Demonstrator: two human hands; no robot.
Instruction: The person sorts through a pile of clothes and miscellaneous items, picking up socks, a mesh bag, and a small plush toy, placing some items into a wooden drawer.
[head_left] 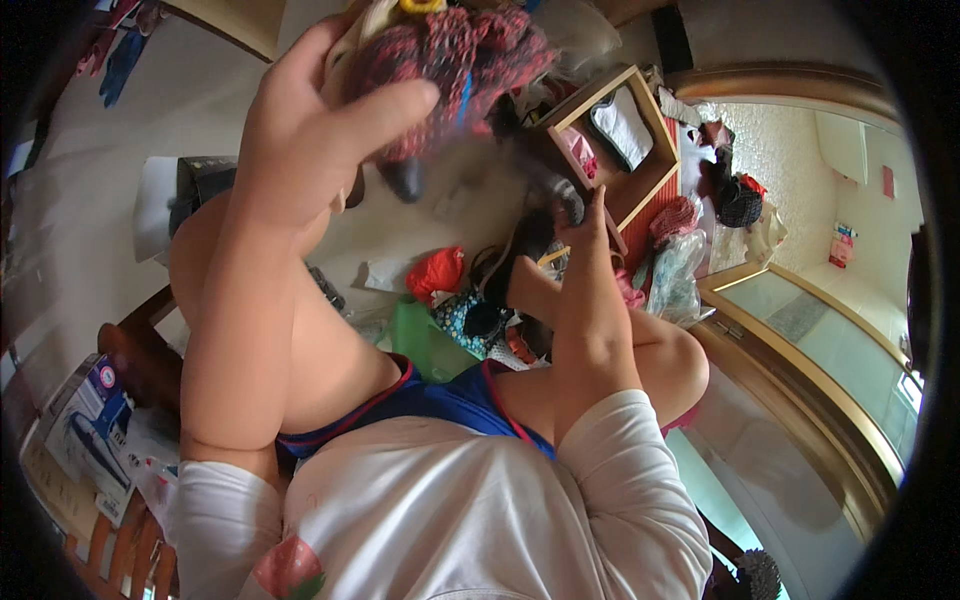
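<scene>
A pale floor [200, 120] is seen, on which a red bag [437, 272], a green container [418, 335], a wooden box [640, 150] and mixed clothing are scattered.

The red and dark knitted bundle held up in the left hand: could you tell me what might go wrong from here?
1. The left hand grips the knitted bundle only at one side, so the loose part could sag or slip out.
2. The raised bundle hides part of the floor pile, so the right hand reaches in half blind and might snag something.
3. The open wooden box sits close beside the right hand and could get knocked.
</scene>
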